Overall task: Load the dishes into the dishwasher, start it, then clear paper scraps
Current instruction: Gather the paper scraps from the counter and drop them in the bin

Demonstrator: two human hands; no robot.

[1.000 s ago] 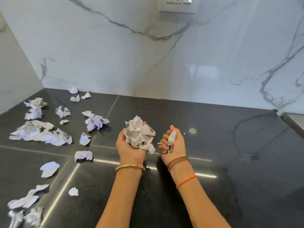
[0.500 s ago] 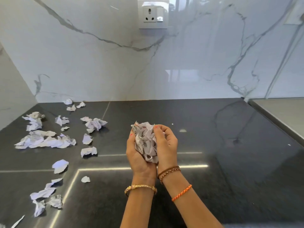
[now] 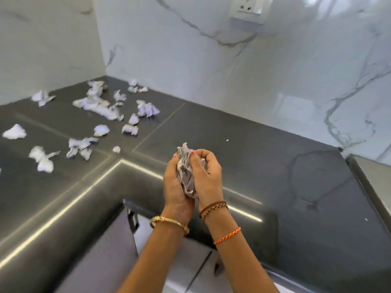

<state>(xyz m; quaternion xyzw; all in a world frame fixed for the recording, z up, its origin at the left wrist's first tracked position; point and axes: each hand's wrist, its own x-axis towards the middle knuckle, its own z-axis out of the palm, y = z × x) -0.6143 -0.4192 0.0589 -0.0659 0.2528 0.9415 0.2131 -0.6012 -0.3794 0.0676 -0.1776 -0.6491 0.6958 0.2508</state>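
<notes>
A crumpled wad of white paper scraps (image 3: 186, 174) is squeezed between both my hands above the front part of the dark countertop (image 3: 264, 166). My left hand (image 3: 174, 187) cups the wad from the left and below. My right hand (image 3: 206, 176) curls over it from the right, fingers wrapped on top. Several loose paper scraps (image 3: 99, 106) lie scattered on the counter's left side, toward the corner, well apart from my hands.
White marble walls (image 3: 232, 70) meet in a corner at the back left, with a socket (image 3: 247, 9) high up. The counter's inner corner edge (image 3: 124, 203) lies below my wrists, grey cabinet fronts (image 3: 118, 250) under it. A lighter ledge (image 3: 376, 176) is at right.
My hands came together, pressing two separate handfuls into one wad. The view swung back and to the right, so the counter's front edge and the cabinets show.
</notes>
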